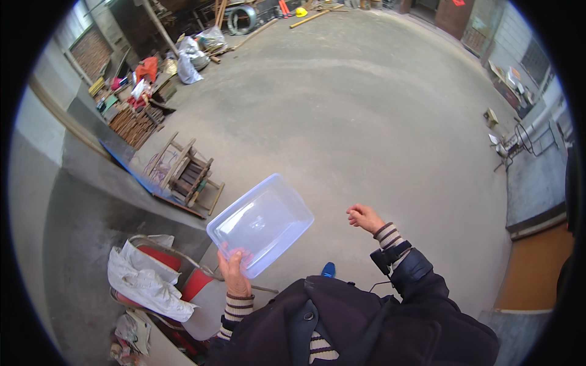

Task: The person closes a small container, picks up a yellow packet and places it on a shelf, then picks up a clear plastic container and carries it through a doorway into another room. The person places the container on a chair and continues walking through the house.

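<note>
The clear plastic tub (261, 223) is up in the air here in the head view, held out in front of the person's chest over the bare concrete floor (378, 122), and it looks empty. It reads as thin-walled and see-through, so I judge it light, fairly stiff along the rim but liable to flex in the flat panels, and smooth enough to slide in a loose grip. The left hand (234, 272) has it by the near short rim, thumb over the edge and fingers under the lip, pinching that one end only; the rolled rim looks like the sound place to hold it, and a second grip on the far rim would steady it. Its long axis runs from that hand up and to the right, away from the person, with the open mouth tilted up toward the camera and the far corner highest. The right hand (364, 217) hangs free well to the right, curled loosely and holding nothing. Off to the left lies a red chair (183, 274) draped with white sacking (143, 280).
</note>
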The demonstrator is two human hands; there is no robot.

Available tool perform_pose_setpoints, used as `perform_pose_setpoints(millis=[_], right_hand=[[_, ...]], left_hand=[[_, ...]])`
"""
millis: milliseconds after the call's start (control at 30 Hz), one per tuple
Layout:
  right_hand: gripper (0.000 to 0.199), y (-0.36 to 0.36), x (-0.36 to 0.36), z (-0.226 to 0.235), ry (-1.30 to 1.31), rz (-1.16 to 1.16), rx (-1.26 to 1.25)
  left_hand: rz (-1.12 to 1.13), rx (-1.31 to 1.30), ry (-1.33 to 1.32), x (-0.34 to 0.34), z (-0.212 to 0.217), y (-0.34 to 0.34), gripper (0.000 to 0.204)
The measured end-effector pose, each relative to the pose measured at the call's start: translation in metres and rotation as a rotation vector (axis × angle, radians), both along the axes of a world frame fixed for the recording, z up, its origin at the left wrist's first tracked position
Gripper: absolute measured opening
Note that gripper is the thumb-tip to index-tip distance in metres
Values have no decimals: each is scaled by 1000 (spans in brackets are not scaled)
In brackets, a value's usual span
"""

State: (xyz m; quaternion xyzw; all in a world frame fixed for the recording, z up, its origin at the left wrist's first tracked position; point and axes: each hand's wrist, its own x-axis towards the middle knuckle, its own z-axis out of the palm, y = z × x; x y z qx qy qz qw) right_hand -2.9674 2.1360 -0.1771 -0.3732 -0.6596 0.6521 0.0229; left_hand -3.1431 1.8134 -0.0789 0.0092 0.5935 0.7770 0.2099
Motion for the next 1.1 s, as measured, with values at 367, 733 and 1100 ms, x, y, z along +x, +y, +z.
perform_pose_setpoints(millis=[367,733,1100], right_hand=[[22,81,166,0,-66,-606,-114],[21,248,117,-2,-210,-627,-50],[25,413,150,9,-149,-861,-118]], left_hand=[[-627,212,-284,-22,-7,245,53],[-847,163,-214,-90,-28,473,58],[-975,-4,-236,-109,-89,747,46]])
